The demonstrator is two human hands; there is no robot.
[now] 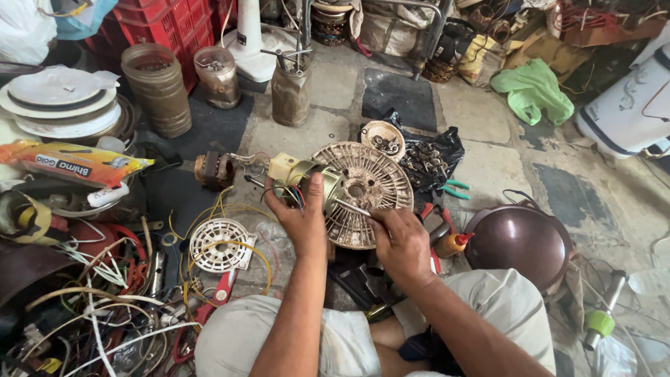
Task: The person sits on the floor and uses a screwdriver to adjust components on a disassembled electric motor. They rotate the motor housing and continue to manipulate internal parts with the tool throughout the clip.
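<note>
Rusty metal is being gripped: the fan motor (pixel 328 188) is being held up by the left hand (pixel 301 213), fingers clenched round its housing among coloured wires. A thin screwdriver (pixel 352 207) is being pinched in the right hand (pixel 399 241), its tip lying against the motor's centre. Just behind the motor, a dirty round fan grille (pixel 370 192) is being kept upright. Beyond it, a small bowl (pixel 383 137) of screws is sitting beside a black plastic bag (pixel 433 157) holding more metal parts.
</note>
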